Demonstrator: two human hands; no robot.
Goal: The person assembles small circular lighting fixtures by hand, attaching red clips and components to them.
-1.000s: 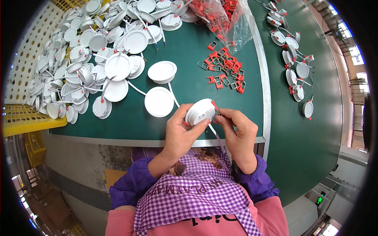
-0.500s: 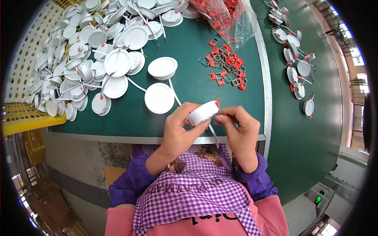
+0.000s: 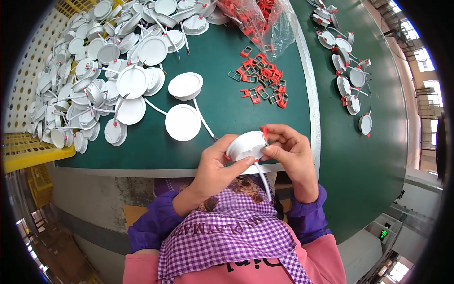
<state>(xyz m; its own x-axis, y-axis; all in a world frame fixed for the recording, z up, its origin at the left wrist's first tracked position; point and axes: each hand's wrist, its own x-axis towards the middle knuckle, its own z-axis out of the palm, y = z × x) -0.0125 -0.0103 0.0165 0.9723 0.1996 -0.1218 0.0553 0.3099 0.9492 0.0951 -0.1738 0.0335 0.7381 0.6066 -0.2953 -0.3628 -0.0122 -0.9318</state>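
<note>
Above the table's front edge, a round white downlight point(image 3: 247, 145) is held between my two hands, tilted so its back shows, with a white cable hanging down. My left hand point(image 3: 215, 165) is closed around its left side, thumb along the lower face. A red clip pokes out by those fingers. At the other side my right hand point(image 3: 292, 154) pinches a red spring clip point(image 3: 264, 132) against the downlight's rim. Whether that clip is seated cannot be seen. Two white downlights point(image 3: 183, 122) lie just beyond my left hand. Loose red-and-metal clips point(image 3: 262, 75) are spread ahead of my right hand.
A big heap of white downlights point(image 3: 113, 71) fills the left of the green table, against a yellow crate point(image 3: 38, 154). A clear plastic bag point(image 3: 279, 35) of red clips sits at the back. Past a metal edge strip point(image 3: 309, 94), downlights with clips line the green surface at right.
The downlight has been turned so more of its back and cable shows. My right fingers have shifted up around the red clip. The whole view has moved slightly.
</note>
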